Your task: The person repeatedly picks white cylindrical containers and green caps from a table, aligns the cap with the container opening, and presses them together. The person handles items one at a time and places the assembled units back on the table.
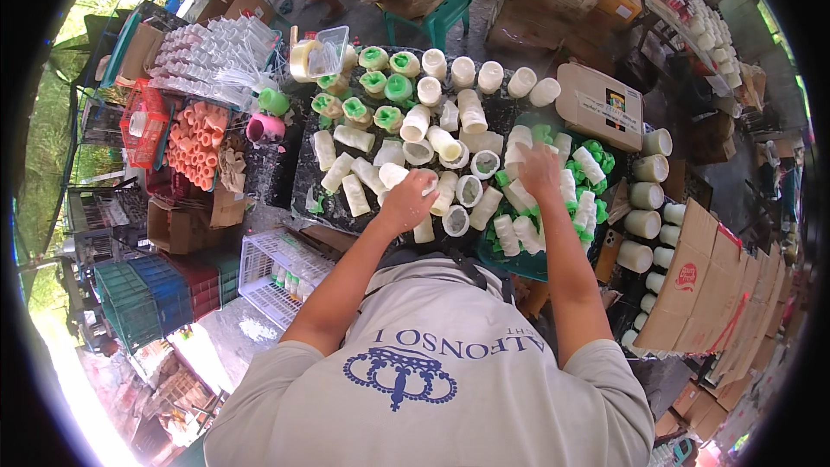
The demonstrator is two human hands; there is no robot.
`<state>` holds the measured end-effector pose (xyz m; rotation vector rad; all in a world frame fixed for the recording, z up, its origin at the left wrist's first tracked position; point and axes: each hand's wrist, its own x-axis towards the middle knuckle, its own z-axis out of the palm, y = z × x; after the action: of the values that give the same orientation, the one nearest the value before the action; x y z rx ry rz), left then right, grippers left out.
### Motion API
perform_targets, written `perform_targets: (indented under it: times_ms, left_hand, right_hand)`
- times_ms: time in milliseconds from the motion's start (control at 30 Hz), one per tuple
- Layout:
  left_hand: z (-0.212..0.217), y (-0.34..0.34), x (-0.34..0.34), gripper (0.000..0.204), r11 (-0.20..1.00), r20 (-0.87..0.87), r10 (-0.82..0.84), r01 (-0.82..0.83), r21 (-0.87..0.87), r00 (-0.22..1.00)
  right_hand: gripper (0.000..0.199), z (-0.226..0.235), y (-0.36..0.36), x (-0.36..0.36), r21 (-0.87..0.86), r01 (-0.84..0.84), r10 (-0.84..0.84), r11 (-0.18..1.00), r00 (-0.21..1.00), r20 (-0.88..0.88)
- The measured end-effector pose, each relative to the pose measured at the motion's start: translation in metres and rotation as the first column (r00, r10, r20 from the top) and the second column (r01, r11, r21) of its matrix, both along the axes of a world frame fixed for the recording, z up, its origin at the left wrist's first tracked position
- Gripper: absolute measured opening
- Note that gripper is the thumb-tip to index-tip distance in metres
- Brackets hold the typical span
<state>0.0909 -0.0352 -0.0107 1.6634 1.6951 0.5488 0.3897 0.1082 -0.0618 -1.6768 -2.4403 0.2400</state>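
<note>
On the dark worktable, my left hand [411, 199] is closed on a white, wax-like cylinder [393, 175] among several others lying on their sides. To the right, my right hand [540, 171] reaches into a heap of white cylinders and green pieces, its fingers curled at a white cylinder [518, 143]. That heap rests on a green tray [519, 266]. Between my hands lie hollow white cups [469, 191] with their mouths facing up. Beyond them stand white cups with green in and around them [399, 88] and a row of plain white ones [491, 77].
A cardboard box [600, 107] sits at the table's far right. More white cylinders [642, 224] line the right side beside cardboard sheets [692, 281]. Orange pieces [196, 145] and clear plastic containers [212, 50] are at the left. A white crate [281, 275] stands at lower left.
</note>
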Motion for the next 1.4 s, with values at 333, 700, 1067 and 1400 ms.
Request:
perform_targets:
  times_ms: [333,700,1067,1400]
  left_hand:
    - [-0.025,0.147,-0.069,0.059,0.955,-0.274,0.180,-0.101,0.280,0.945]
    - [-0.052,0.223,-0.076,0.060,0.993,-0.405,-0.063,0.097,0.066,0.912]
    - [-0.055,0.202,-0.086,0.060,0.969,-0.247,0.154,-0.098,0.228,0.957]
    - [0.051,0.141,-0.054,0.060,0.976,0.306,-0.119,0.056,0.209,0.944]
  right_hand:
    - [0.043,0.041,-0.091,-0.044,-0.140,0.153,-0.179,0.978,0.963,-0.200]
    - [0.030,0.046,-0.185,-0.027,-0.176,0.403,-0.438,0.898,0.859,-0.265]
    - [0.026,0.030,-0.183,-0.023,-0.248,0.382,-0.453,0.891,0.796,-0.401]
    - [0.058,0.053,-0.106,-0.086,-0.734,-0.189,-0.722,0.652,0.142,-0.677]
